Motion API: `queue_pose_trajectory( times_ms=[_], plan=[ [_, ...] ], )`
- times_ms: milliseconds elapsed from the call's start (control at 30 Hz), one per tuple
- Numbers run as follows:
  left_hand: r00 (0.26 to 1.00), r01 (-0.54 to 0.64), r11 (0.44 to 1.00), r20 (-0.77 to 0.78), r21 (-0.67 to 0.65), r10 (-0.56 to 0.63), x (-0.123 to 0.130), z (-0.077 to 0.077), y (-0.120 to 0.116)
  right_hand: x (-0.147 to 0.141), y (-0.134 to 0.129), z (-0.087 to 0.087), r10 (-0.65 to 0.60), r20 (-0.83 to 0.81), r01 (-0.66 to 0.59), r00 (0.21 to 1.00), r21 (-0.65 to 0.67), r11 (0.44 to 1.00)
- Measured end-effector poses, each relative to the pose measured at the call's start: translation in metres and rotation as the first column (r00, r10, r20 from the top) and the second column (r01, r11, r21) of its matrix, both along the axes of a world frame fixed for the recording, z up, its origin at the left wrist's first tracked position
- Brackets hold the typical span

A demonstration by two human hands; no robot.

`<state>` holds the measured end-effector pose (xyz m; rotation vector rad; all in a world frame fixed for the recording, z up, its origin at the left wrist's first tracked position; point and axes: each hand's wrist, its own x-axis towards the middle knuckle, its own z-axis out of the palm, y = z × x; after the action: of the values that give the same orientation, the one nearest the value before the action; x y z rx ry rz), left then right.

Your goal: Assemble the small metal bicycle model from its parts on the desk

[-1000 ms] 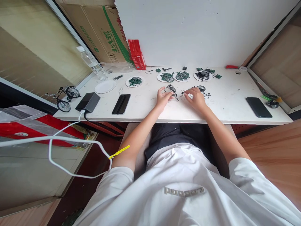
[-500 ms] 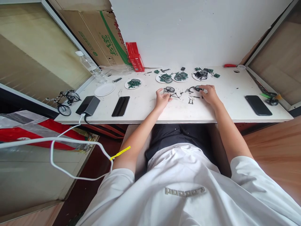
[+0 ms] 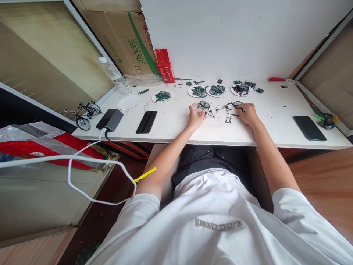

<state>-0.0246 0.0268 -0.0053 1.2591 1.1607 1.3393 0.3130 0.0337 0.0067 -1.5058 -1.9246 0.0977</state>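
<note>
Black, a toy bicycle frame (image 3: 210,113) sits pinched in our left hand (image 3: 196,117), midway between the counter's (image 3: 171,127) front and back edges; our right hand (image 3: 249,114), its grip unclear, is beside a spoked wheel (image 3: 237,103).

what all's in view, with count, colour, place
Table: 1, white, front
Plates: 5, white, tabletop
Small parts: many, green, on plates
Bike parts: several, black, mid-table
Model bike: 1, black, far left
Phones: 2, black, left and right
Block: 1, dark grey, left
Cable: 1, white, left
Bottle: 1, clear, back left
Carton: 1, brown, back left
Small box: 1, red, back
Package: 1, red, lower left
Shirt: 1, white, below
Left hand: 1, bare, at bike parts
Right hand: 1, bare, at bike parts
</note>
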Motion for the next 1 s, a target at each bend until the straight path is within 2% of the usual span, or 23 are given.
queue_pose_trajectory(
  times_ms=[200, 500, 633, 767, 867, 1000],
  plan=[
    [0.998, 0.016, 0.998, -0.065, 0.061, -0.012, -0.002, -0.001, -0.004, -0.001, -0.006, 0.005, -0.079, -0.133, 0.073, 0.988, -0.046, 0.996],
    [0.988, -0.099, 0.992, -0.114, 0.083, 0.108, -0.012, 0.009, -0.005, -0.004, -0.008, 0.012, -0.002, -0.166, -0.009, 0.986, -0.065, 0.998],
    [0.98, -0.127, 0.982, -0.133, 0.136, 0.146, -0.018, 0.011, -0.003, -0.004, -0.012, 0.017, -0.016, -0.189, 0.002, 0.982, -0.072, 0.997],
    [0.971, -0.124, 0.986, -0.189, 0.111, 0.143, -0.022, 0.009, 0.0, -0.006, -0.015, 0.018, -0.029, -0.22, 0.019, 0.975, -0.05, 0.999],
    [0.975, -0.11, 0.989, -0.183, 0.1, 0.127, -0.023, 0.005, 0.002, -0.007, -0.014, 0.017, -0.012, -0.227, 0.007, 0.974, -0.023, 1.0],
    [0.979, -0.105, 0.99, -0.167, 0.096, 0.12, -0.024, 0.002, 0.005, -0.007, -0.012, 0.014, -0.008, -0.228, -0.005, 0.974, -0.054, 0.999]
  ],
)
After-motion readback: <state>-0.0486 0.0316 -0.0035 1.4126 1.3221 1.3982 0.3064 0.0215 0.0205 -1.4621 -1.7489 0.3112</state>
